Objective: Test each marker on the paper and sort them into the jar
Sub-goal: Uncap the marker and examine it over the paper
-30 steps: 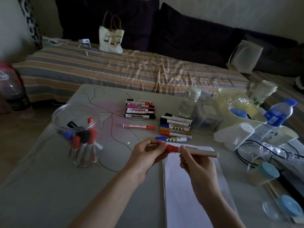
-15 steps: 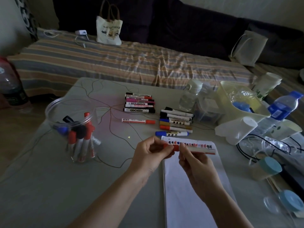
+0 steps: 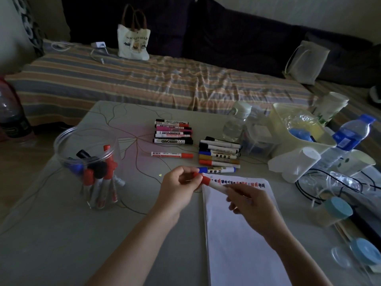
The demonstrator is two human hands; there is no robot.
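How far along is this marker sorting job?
Partly done: several markers already stand in the clear jar, and a row of test marks crosses the paper's top. In hand: a red-capped marker, left hand on its cap, right hand gripping the barrel. Left: two groups on the table.

Two bare forearms enter from the bottom edge. No sleeve on either arm as far as the frame shows; both uncovered to the lower border. Left hand (image 3: pixel 178 187) bare: nothing worn on the wrist or on the fingers that show. Right hand (image 3: pixel 250 207) bare likewise, wrist uncovered. Low light and slight blur; nails too dim to make out on either hand.
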